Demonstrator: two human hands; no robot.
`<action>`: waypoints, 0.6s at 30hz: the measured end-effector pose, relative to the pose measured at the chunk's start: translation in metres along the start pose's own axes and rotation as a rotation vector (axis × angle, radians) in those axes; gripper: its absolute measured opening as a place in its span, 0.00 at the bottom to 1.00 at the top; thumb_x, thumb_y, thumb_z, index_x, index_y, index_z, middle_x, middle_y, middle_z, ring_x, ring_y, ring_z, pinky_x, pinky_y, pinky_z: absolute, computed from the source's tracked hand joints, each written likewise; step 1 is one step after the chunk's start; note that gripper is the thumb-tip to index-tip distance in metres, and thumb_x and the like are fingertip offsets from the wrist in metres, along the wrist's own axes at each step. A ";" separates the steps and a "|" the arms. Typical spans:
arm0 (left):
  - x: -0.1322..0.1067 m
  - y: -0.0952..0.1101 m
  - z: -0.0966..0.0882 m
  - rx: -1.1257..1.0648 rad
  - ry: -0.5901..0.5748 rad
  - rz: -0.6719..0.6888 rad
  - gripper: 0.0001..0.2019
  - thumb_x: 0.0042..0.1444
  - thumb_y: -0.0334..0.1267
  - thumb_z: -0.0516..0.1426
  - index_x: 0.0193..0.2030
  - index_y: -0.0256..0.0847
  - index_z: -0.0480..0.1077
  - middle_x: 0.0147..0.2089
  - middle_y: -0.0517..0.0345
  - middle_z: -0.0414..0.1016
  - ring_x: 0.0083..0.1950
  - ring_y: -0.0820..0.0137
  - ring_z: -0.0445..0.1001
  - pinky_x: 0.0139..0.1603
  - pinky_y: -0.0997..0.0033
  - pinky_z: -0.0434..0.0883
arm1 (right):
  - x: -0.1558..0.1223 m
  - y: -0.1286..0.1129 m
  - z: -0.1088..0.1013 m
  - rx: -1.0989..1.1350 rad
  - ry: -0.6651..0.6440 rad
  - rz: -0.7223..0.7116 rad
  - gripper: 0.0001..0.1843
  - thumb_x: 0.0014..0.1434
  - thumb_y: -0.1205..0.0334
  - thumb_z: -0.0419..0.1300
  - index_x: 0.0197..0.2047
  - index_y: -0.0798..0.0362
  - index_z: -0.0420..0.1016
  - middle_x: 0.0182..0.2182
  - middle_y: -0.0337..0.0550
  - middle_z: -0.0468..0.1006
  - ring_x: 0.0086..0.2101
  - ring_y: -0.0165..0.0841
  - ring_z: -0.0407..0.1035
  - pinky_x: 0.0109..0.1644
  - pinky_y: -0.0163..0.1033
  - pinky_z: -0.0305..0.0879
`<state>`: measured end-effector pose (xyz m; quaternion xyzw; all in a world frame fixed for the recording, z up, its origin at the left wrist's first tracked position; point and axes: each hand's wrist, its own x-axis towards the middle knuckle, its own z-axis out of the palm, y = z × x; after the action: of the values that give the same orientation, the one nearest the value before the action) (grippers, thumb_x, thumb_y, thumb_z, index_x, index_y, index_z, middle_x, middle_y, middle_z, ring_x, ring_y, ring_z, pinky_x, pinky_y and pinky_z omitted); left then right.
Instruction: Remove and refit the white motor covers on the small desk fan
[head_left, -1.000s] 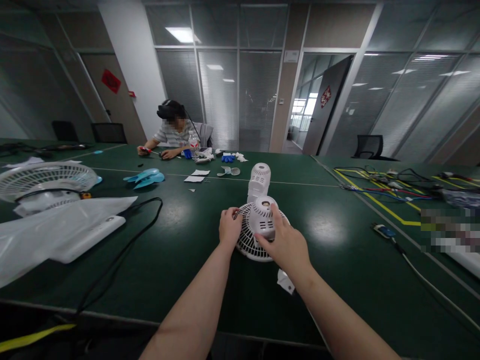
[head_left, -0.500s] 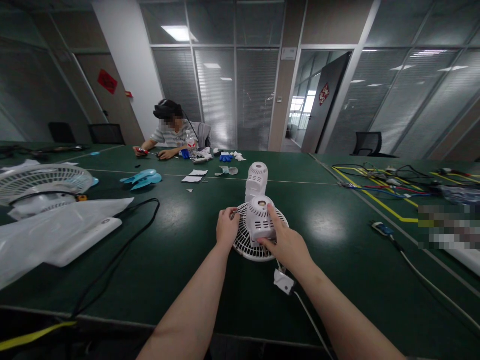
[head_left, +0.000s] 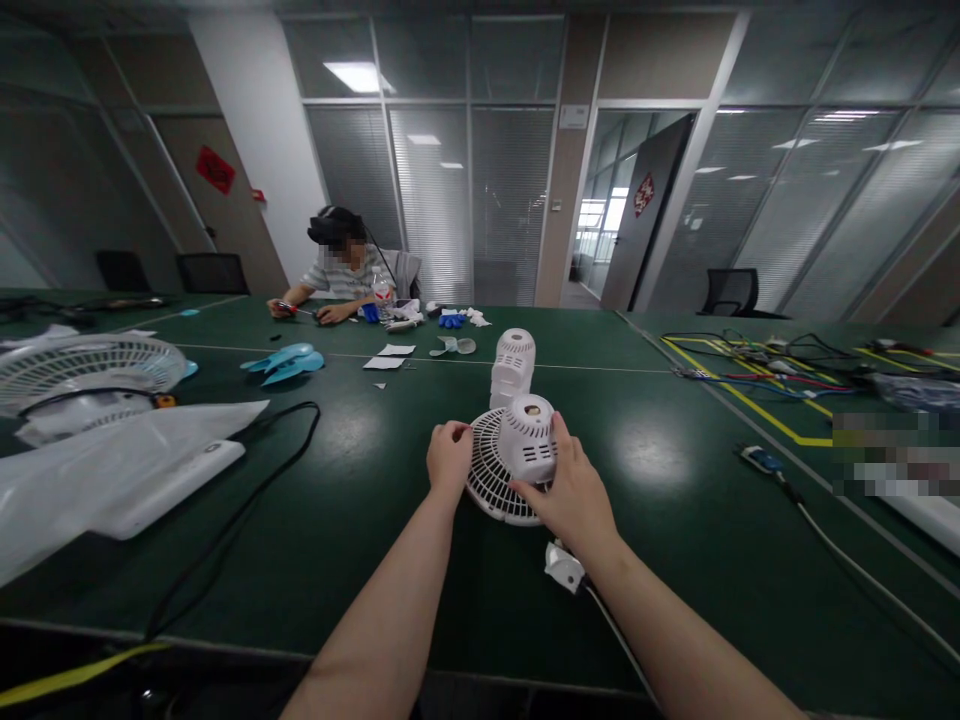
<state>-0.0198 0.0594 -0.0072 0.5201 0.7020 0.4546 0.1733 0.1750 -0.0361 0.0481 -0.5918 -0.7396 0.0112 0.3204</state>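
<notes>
A white fan motor housing, slotted and with a round hole in its top, sits over a white round fan grille on the table. My right hand holds the housing from the right, thumb at its front and fingers along its side. Beside the grille's left rim is my left hand, its fingertips closed in a pinch; what lies between them, if anything, is too small to make out. Just behind the grille stands a second white slotted housing. A white box on a cable lies below my right wrist.
Another fan grille and a plastic-wrapped white part lie at left, near a black cable. Blue fan blades and paper pieces lie farther back. Across the table sits a person. Wires spread at right.
My left hand has drawn slightly left, its fingertips closer together. My right hand's index finger has come off the housing's top to its side, and the housing has shifted slightly right.
</notes>
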 end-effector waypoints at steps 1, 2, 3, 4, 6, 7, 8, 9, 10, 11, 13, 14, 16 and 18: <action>-0.001 0.001 -0.001 -0.003 -0.007 0.007 0.08 0.57 0.41 0.54 0.35 0.46 0.75 0.43 0.57 0.73 0.43 0.66 0.73 0.47 0.67 0.68 | 0.001 0.002 -0.001 0.010 0.016 0.002 0.55 0.53 0.44 0.61 0.72 0.51 0.30 0.61 0.55 0.61 0.56 0.47 0.63 0.57 0.53 0.63; -0.002 0.002 -0.002 -0.013 -0.018 0.016 0.08 0.57 0.41 0.54 0.34 0.46 0.75 0.42 0.58 0.74 0.43 0.66 0.73 0.47 0.67 0.67 | 0.002 0.005 -0.003 0.021 0.024 0.008 0.54 0.54 0.46 0.60 0.72 0.51 0.30 0.62 0.54 0.60 0.58 0.47 0.61 0.59 0.53 0.61; -0.003 0.003 -0.002 -0.027 -0.036 0.027 0.09 0.57 0.42 0.53 0.33 0.46 0.75 0.41 0.58 0.74 0.42 0.66 0.73 0.47 0.68 0.67 | 0.003 0.008 -0.005 0.032 0.022 0.022 0.53 0.54 0.48 0.60 0.72 0.51 0.30 0.63 0.54 0.59 0.59 0.46 0.60 0.60 0.52 0.60; -0.003 0.003 -0.003 -0.044 -0.056 0.036 0.10 0.57 0.42 0.53 0.32 0.46 0.75 0.41 0.58 0.75 0.42 0.67 0.73 0.47 0.68 0.67 | 0.005 0.012 -0.007 0.045 0.014 0.040 0.53 0.54 0.49 0.60 0.72 0.52 0.30 0.63 0.54 0.59 0.59 0.46 0.60 0.61 0.52 0.59; -0.005 0.005 -0.003 -0.076 -0.098 0.042 0.11 0.58 0.43 0.53 0.32 0.45 0.75 0.40 0.58 0.76 0.42 0.67 0.73 0.46 0.69 0.68 | 0.006 0.022 -0.012 0.077 -0.018 0.069 0.53 0.53 0.51 0.60 0.72 0.52 0.31 0.63 0.55 0.59 0.59 0.45 0.60 0.61 0.51 0.59; -0.005 0.005 -0.003 -0.085 -0.118 0.037 0.11 0.58 0.43 0.52 0.33 0.45 0.75 0.40 0.58 0.77 0.42 0.67 0.73 0.46 0.69 0.68 | 0.006 0.027 -0.015 0.091 -0.026 0.076 0.54 0.53 0.52 0.61 0.72 0.52 0.31 0.63 0.55 0.59 0.59 0.45 0.60 0.61 0.51 0.59; -0.005 0.005 -0.003 -0.091 -0.138 0.029 0.11 0.58 0.43 0.52 0.34 0.45 0.75 0.39 0.58 0.77 0.41 0.68 0.74 0.45 0.69 0.68 | 0.005 0.033 -0.018 0.104 -0.025 0.077 0.54 0.52 0.53 0.61 0.72 0.52 0.31 0.63 0.55 0.59 0.60 0.45 0.60 0.62 0.52 0.58; -0.006 0.005 -0.004 -0.094 -0.157 0.021 0.11 0.59 0.43 0.52 0.35 0.45 0.75 0.39 0.58 0.77 0.40 0.68 0.74 0.44 0.70 0.68 | 0.003 0.039 -0.021 0.113 -0.018 0.074 0.54 0.51 0.53 0.61 0.72 0.52 0.32 0.63 0.55 0.59 0.60 0.46 0.59 0.62 0.53 0.58; -0.006 0.006 -0.004 -0.097 -0.173 0.014 0.11 0.59 0.43 0.51 0.36 0.45 0.75 0.39 0.58 0.77 0.40 0.68 0.74 0.43 0.70 0.69 | 0.001 0.045 -0.024 0.118 -0.010 0.070 0.54 0.51 0.54 0.61 0.72 0.52 0.32 0.64 0.56 0.58 0.60 0.46 0.59 0.62 0.53 0.57; -0.006 0.006 -0.004 -0.099 -0.187 0.009 0.11 0.59 0.43 0.51 0.37 0.45 0.75 0.39 0.58 0.77 0.39 0.68 0.75 0.42 0.70 0.69 | -0.002 0.051 -0.029 0.123 -0.005 0.069 0.55 0.50 0.54 0.61 0.72 0.52 0.32 0.64 0.56 0.57 0.60 0.46 0.59 0.63 0.54 0.56; -0.007 0.006 -0.005 -0.102 -0.206 0.005 0.11 0.60 0.43 0.51 0.39 0.45 0.75 0.40 0.57 0.78 0.39 0.68 0.75 0.41 0.70 0.69 | -0.009 0.066 -0.040 0.132 0.001 0.084 0.55 0.50 0.53 0.61 0.71 0.53 0.33 0.63 0.57 0.58 0.59 0.47 0.61 0.62 0.55 0.58; -0.007 0.006 -0.005 -0.104 -0.214 0.005 0.11 0.60 0.43 0.52 0.39 0.45 0.75 0.40 0.57 0.78 0.39 0.68 0.75 0.41 0.70 0.69 | -0.012 0.075 -0.047 0.134 0.001 0.106 0.55 0.49 0.53 0.62 0.71 0.54 0.33 0.63 0.58 0.60 0.57 0.47 0.63 0.60 0.55 0.59; -0.008 0.006 -0.006 -0.104 -0.230 0.007 0.11 0.60 0.43 0.52 0.40 0.46 0.75 0.41 0.57 0.78 0.40 0.67 0.75 0.40 0.70 0.69 | -0.019 0.095 -0.064 0.125 -0.001 0.177 0.57 0.48 0.51 0.62 0.71 0.55 0.33 0.60 0.60 0.63 0.54 0.49 0.67 0.56 0.56 0.63; -0.009 0.006 -0.007 -0.104 -0.243 0.010 0.11 0.60 0.43 0.52 0.41 0.46 0.75 0.42 0.57 0.78 0.41 0.67 0.75 0.39 0.70 0.70 | -0.025 0.120 -0.083 0.101 0.003 0.257 0.59 0.45 0.48 0.63 0.71 0.56 0.34 0.58 0.62 0.66 0.51 0.53 0.70 0.52 0.58 0.66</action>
<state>-0.0177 0.0487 -0.0008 0.5652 0.6487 0.4248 0.2816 0.3217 -0.0527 0.0548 -0.6647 -0.6557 0.0885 0.3469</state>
